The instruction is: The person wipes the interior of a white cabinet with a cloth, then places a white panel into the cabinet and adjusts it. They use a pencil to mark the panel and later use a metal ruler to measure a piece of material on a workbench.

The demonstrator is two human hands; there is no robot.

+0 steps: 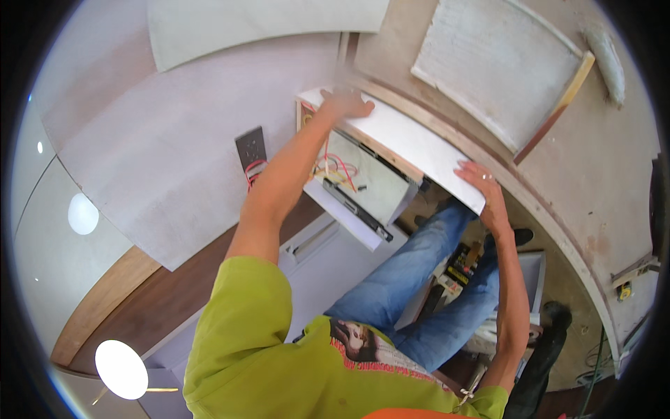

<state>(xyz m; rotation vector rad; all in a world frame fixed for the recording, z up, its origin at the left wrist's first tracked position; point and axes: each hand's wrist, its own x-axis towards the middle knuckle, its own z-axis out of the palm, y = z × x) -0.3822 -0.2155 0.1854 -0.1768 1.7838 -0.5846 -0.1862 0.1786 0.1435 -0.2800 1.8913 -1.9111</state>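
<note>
A long white panel (419, 150) lies across the top of a small wooden frame, its right end reaching past the frame. Near the panel's left end is my left hand (343, 106), thumb spread and fingers partly smeared by motion. My right hand (485, 190), with a ring on one finger, holds the panel's right end, fingers laid over the top; its thumb is hidden. Below the panel sits an open compartment with a black metal drawer slide (356, 209) along its near side. Thin red wires (338, 164) hang inside it.
A black socket plate (251, 148) with red wires sits in the pale panel at left. A curved wooden edge (544, 209) runs beyond the white panel. Between my legs lies a black-and-yellow package (462, 265). A round lit lamp (121, 369) stands lower left.
</note>
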